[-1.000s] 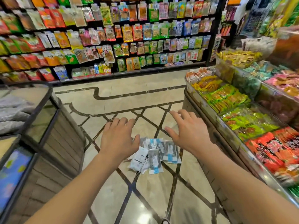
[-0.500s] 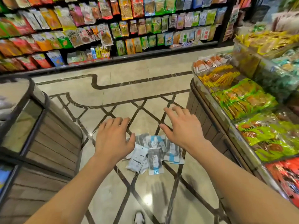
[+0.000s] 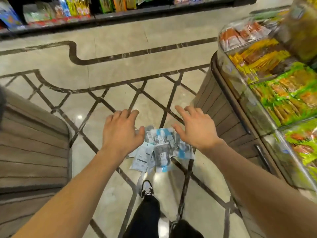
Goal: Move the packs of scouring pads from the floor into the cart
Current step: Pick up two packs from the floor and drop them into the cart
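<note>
Left hand and right hand, both spread and holding nothing, hover over the packs of scouring pads heaped on the patterned floor, beyond a sneaker, between two display counters.

Bright, floor glare, blurred, warped edges

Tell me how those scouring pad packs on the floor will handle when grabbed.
The packs look like thin glossy pouches, so probably light, floppy and a bit slippery. They lie overlapped in a loose heap, so lifting one may drag others along.
</note>
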Tool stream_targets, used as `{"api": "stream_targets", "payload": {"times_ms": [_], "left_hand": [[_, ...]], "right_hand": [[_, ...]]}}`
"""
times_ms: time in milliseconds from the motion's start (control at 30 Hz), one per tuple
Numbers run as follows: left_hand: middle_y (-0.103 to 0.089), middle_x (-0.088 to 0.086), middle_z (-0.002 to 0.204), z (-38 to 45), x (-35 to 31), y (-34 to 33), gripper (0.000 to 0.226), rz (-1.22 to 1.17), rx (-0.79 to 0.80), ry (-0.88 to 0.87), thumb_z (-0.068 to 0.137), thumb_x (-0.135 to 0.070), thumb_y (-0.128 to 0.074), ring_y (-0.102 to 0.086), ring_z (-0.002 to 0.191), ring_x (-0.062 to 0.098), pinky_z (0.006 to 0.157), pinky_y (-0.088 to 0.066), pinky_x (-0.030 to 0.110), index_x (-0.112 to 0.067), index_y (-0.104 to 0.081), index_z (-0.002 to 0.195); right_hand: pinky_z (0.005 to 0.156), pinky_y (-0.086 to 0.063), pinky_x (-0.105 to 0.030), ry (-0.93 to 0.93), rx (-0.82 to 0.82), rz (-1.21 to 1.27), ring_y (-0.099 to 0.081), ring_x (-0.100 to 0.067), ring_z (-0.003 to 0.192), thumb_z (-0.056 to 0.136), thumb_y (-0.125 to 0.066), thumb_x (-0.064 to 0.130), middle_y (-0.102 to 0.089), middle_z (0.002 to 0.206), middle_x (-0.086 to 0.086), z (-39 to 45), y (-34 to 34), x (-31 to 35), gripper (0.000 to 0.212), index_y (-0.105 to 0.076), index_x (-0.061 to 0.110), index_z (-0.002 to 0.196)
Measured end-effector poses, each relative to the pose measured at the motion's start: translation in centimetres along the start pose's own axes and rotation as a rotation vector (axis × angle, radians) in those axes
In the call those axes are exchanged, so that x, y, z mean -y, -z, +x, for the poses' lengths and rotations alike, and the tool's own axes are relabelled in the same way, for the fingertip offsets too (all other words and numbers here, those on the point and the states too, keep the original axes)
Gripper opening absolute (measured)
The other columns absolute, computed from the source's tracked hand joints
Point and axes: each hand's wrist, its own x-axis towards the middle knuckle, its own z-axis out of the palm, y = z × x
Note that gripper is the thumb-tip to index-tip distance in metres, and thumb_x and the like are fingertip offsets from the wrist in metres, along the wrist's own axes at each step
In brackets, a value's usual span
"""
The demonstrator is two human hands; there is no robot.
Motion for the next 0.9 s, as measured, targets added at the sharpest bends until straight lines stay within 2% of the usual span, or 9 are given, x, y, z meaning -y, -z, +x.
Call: {"api": "stream_targets", "payload": {"times_ms": [133,333,433,567,633,733,800,900], "left_hand": [[-0.067,0.013,0.123,4.1,2.4,-5.1,0.054,-0.017,0.094,-0.037,0.088,-0.044,-0.058,-0.059,0.115,0.038,0.096,-0.042,0.047,-0.014,-0.060,0.133],[-0.069,0.011,0.116,7.5,4.3,-14.8,0.054,-0.128,0.228,0.001,0.084,-0.042,-0.057,-0.061,0.109,0.038,0.092,-0.043,0.047,-0.014,-0.065,0.129],[-0.067,0.012,0.127,9.0,5.4,-20.6,0.063,-0.146,0.271,0.072,0.081,-0.046,-0.050,-0.058,0.117,0.038,0.096,-0.042,0.046,-0.015,-0.062,0.135],[-0.070,0.016,0.119,10.3,6.9,-30.3,0.058,-0.186,0.275,0.133,0.080,-0.042,-0.056,-0.061,0.112,0.040,0.093,-0.046,0.049,-0.011,-0.066,0.129],[-0.068,0.017,0.125,10.6,7.5,-35.6,0.055,-0.196,0.285,0.140,0.085,-0.039,-0.060,-0.060,0.117,0.042,0.095,-0.047,0.050,-0.011,-0.064,0.133],[-0.065,0.016,0.132,10.9,8.3,-43.6,0.058,-0.201,0.358,0.169,0.089,-0.040,-0.062,-0.056,0.123,0.041,0.100,-0.046,0.050,-0.014,-0.058,0.140],[-0.064,0.014,0.132,10.6,8.8,-48.9,0.057,-0.194,0.381,0.184,0.089,-0.040,-0.064,-0.056,0.123,0.039,0.101,-0.045,0.048,-0.016,-0.057,0.141],[-0.062,0.012,0.133,9.8,9.6,-56.8,0.057,-0.197,0.422,0.201,0.091,-0.041,-0.064,-0.053,0.125,0.037,0.102,-0.041,0.046,-0.018,-0.054,0.142]], "right_hand": [[0.095,-0.051,-0.048,-0.057,0.085,0.040,-0.054,-0.032,0.125,0.100,-0.049,0.056,-0.053,0.145,-0.007,4.0,-5.0,0.7,0.065,-0.035,0.025,0.156],[0.095,-0.051,-0.048,-0.096,0.196,0.143,-0.055,-0.037,0.124,0.097,-0.053,0.055,-0.055,0.141,-0.008,7.1,-14.6,0.2,0.062,-0.041,0.026,0.151],[0.088,-0.053,-0.049,-0.112,0.221,0.182,-0.059,-0.039,0.121,0.096,-0.059,0.050,-0.058,0.139,-0.010,7.9,-21.6,-0.4,0.061,-0.047,0.022,0.148],[0.079,-0.056,-0.047,-0.136,0.236,0.245,-0.061,-0.042,0.116,0.096,-0.060,0.046,-0.063,0.135,-0.010,9.1,-31.8,-1.6,0.061,-0.052,0.017,0.149],[0.081,-0.055,-0.045,-0.159,0.246,0.256,-0.060,-0.040,0.119,0.099,-0.054,0.047,-0.061,0.139,-0.008,9.7,-37.0,-2.2,0.061,-0.048,0.019,0.153],[0.096,-0.048,-0.043,-0.188,0.398,0.241,-0.044,-0.031,0.138,0.104,-0.045,0.053,-0.043,0.155,-0.001,10.5,-45.1,-3.0,0.065,-0.027,0.029,0.161],[0.101,-0.045,-0.044,-0.235,0.458,0.267,-0.040,-0.030,0.141,0.102,-0.046,0.055,-0.041,0.157,-0.001,10.5,-50.1,-3.5,0.067,-0.026,0.030,0.161],[0.097,-0.049,-0.047,-0.268,0.504,0.276,-0.044,-0.032,0.137,0.101,-0.049,0.054,-0.042,0.156,-0.001,10.2,-57.8,-4.1,0.065,-0.029,0.030,0.159]]}}
